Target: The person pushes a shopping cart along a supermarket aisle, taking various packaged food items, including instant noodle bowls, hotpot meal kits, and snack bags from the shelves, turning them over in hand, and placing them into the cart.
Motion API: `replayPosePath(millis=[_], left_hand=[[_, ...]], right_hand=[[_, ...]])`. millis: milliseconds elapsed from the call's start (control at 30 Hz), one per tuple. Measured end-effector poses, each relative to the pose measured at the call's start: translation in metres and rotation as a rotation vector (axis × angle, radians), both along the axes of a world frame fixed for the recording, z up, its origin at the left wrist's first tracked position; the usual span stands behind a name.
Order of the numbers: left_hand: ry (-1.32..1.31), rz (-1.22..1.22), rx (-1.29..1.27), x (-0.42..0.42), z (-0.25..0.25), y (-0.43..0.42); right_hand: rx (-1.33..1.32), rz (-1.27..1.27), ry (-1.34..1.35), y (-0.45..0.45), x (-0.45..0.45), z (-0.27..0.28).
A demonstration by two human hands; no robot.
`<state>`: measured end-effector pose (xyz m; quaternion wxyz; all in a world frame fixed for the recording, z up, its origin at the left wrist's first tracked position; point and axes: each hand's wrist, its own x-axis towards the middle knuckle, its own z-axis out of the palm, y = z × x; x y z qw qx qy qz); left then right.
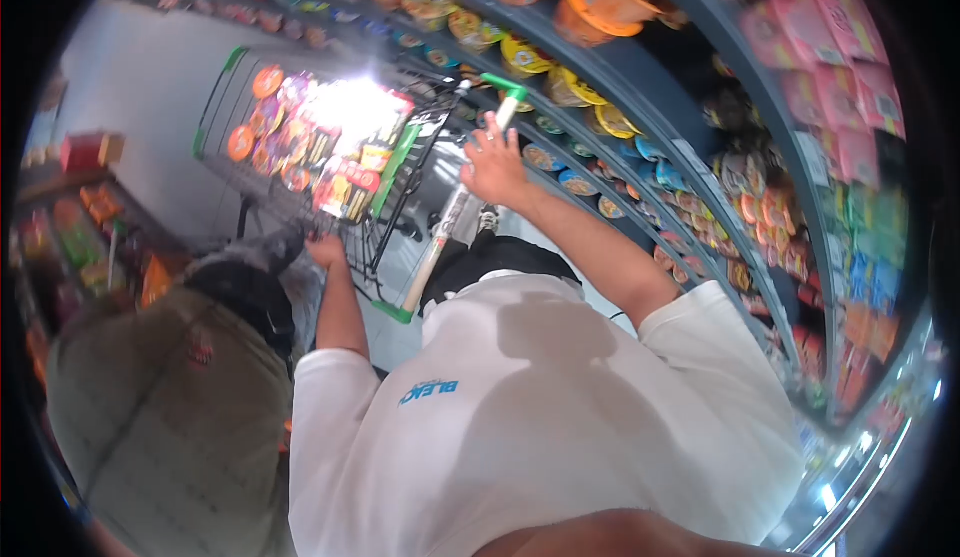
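A black wire shopping cart [383,247] with green corner trim stands in front of me, loaded with colourful packaged goods [300,117]. A bright glare hides part of this load. My right hand [495,164] lies at the pale cart handle [440,247], near its green end, with fingers spread. My left hand [325,249] is at the near side of the cart basket, its fingers curled at the wire edge. That hand is slightly blurred, and its fingertips are partly hidden.
Shelves [640,87] of tubs and cups curve along the right, with pink packs [830,67] at the far right. Another person in an olive top [175,427] stands close on my left. Behind them is a display of goods [85,237] with a red box [92,150].
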<state>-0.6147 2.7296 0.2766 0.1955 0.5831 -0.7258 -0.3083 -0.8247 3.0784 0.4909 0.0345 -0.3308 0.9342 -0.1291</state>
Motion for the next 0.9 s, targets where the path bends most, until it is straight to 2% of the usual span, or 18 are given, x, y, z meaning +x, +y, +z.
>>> replayPosePath(millis=[33, 67, 100, 167, 200, 267, 300, 333, 400, 467, 533, 567, 633, 733, 900], left_hand=[[0.001, -0.02, -0.104, 0.0, -0.03, -0.015], [0.016, -0.006, -0.032, -0.003, -0.025, -0.017], [0.225, -0.026, 0.098, 0.008, -0.08, -0.044], [-0.127, 0.067, 0.195, -0.013, 0.016, -0.006], [-0.133, 0.036, 0.202, -0.012, 0.012, 0.001], [-0.122, 0.111, -0.049, -0.014, 0.003, 0.004], [-0.288, 0.047, -0.063, -0.017, 0.041, 0.022], [-0.279, 0.05, -0.063, -0.021, 0.063, 0.042], [-0.345, -0.4, -0.466, -0.025, 0.085, 0.079], [-0.051, -0.876, 0.336, -0.03, 0.11, 0.099], [-0.049, -0.976, 0.085, -0.016, 0.165, 0.175], [-0.049, -0.962, 0.074, -0.011, 0.177, 0.195], [-0.216, -1.062, -0.291, 0.0, 0.185, 0.229], [-0.192, -1.043, -0.335, 0.015, 0.177, 0.238], [-0.257, -1.05, -0.339, 0.035, 0.157, 0.261]], right_hand=[[0.006, -0.012, -0.013, -0.004, -0.002, 0.004], [0.01, -0.024, -0.03, -0.008, -0.001, 0.007], [0.015, -0.039, -0.028, -0.011, -0.001, 0.005], [0.02, -0.057, -0.04, -0.013, -0.001, 0.003], [0.039, -0.056, -0.088, -0.012, 0.002, 0.008], [0.016, -0.06, -0.072, -0.008, 0.004, 0.003], [-0.013, -0.054, -0.065, -0.007, 0.005, 0.0], [-0.042, -0.041, -0.059, -0.005, 0.005, -0.002], [-0.055, -0.032, -0.059, 0.003, 0.004, -0.008], [-0.09, -0.009, -0.063, 0.006, 0.01, -0.011], [-0.096, 0.009, -0.066, 0.009, 0.013, -0.014], [-0.095, 0.009, -0.065, 0.012, 0.014, -0.014], [-0.086, 0.036, -0.116, 0.023, 0.017, -0.017], [-0.025, 0.082, -0.168, 0.037, 0.033, -0.02], [-0.105, 0.087, -0.23, 0.078, 0.067, -0.019]])
